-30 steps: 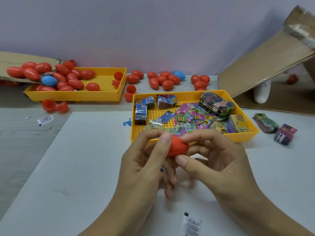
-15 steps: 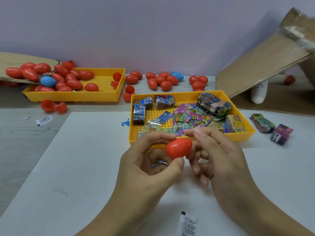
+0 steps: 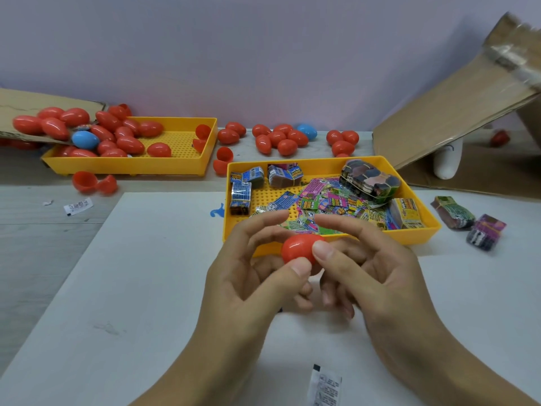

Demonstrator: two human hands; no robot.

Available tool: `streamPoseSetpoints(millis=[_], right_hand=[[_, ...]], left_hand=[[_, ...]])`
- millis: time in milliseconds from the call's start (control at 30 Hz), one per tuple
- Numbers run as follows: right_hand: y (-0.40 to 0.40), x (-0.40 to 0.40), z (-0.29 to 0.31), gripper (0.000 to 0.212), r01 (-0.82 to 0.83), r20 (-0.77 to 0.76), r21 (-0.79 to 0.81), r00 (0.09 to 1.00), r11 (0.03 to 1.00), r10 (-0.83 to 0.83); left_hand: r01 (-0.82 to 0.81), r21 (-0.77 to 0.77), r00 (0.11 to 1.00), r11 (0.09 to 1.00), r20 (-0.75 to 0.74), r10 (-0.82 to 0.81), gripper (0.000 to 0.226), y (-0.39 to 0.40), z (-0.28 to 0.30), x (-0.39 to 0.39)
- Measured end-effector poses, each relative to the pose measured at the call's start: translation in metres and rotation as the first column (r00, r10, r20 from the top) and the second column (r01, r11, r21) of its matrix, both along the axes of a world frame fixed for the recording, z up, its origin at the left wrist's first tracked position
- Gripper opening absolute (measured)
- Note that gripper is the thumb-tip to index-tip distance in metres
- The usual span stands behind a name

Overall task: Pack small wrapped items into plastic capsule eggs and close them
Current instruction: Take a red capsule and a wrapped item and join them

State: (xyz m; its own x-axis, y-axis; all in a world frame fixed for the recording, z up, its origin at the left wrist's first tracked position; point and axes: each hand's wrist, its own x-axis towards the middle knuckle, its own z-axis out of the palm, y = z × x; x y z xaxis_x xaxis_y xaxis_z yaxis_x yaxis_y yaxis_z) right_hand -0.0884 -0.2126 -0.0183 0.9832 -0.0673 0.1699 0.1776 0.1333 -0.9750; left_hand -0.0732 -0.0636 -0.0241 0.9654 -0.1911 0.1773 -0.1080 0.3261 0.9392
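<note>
At frame centre, the left hand (image 3: 248, 276) and right hand (image 3: 371, 271) both pinched a red egg (image 3: 300, 248) with thumbs and fingers, just below the yellow tray (image 3: 421, 234) of wrapped items (image 3: 322, 205).

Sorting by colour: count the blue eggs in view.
2. One blue egg in the left yellow tray; one behind the loose red eggs. Others may be buried.
</note>
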Motion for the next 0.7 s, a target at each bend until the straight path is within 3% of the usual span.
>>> streamPoseSetpoints(millis=[333,700], right_hand=[[0.0017,-0.0019,-0.0016,0.028,0.007,0.102,-0.085,0.995,0.996,0.002],[0.0038,-0.0025,-0.0007,0.008,0.003,0.114,-0.124,0.993,0.992,0.011]], left_hand=[[0.037,-0.072,0.996,0.997,-0.074,-0.042,0.042,0.0007,-0.0001,0.0019],[-0.069,-0.010,0.997,0.998,0.021,0.069,0.025,-0.0033,0.0014,0.0009]])
